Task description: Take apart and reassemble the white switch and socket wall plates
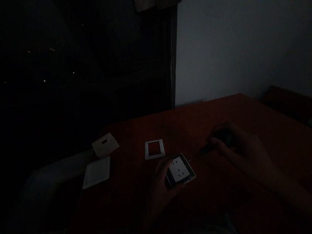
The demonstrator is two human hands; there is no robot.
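Hands work in near darkness over a reddish desk [202,122]: the left hand [161,192] grips a wall socket [178,169] by its near left side, thumb and fingers curled on its edges, covering that corner. A thin pin, perhaps a screw [189,161], juts from its right edge; which it is cannot be told. To the right, well apart from the socket, the right hand [241,148] is curled round a dark tool [223,139], mostly hidden by fingers and shadow, its narrow end pointing left. Beyond the socket lies a white square frame [154,149]; farther left, a pale plate [97,172] sits near a card with a small cutout [105,145]. Both forearms fade into the dark.
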